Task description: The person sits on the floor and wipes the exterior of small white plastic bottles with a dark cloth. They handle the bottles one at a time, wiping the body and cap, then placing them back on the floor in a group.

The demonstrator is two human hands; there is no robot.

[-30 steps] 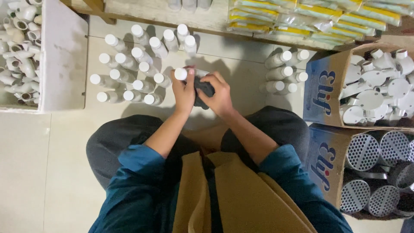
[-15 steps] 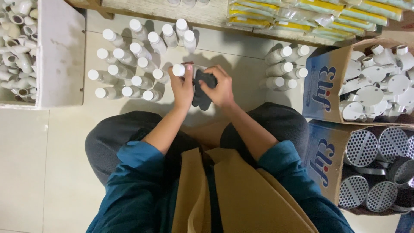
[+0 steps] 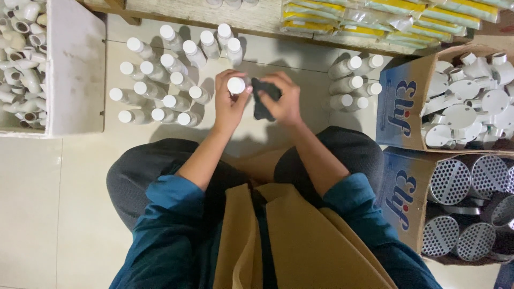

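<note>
Both hands raised slightly, left hand (image 3: 229, 104) gripping white bottle (image 3: 236, 85), right hand (image 3: 282, 101) clutching dark cloth (image 3: 262, 99) alongside

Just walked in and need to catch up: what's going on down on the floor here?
A person sits on the tiled floor. The left hand holds a small white-capped bottle, and the right hand presses a dark cloth against it. More white-capped bottles stand grouped to the left, and a few others lie on the right, beside cardboard boxes of white parts and perforated metal pieces.
</note>
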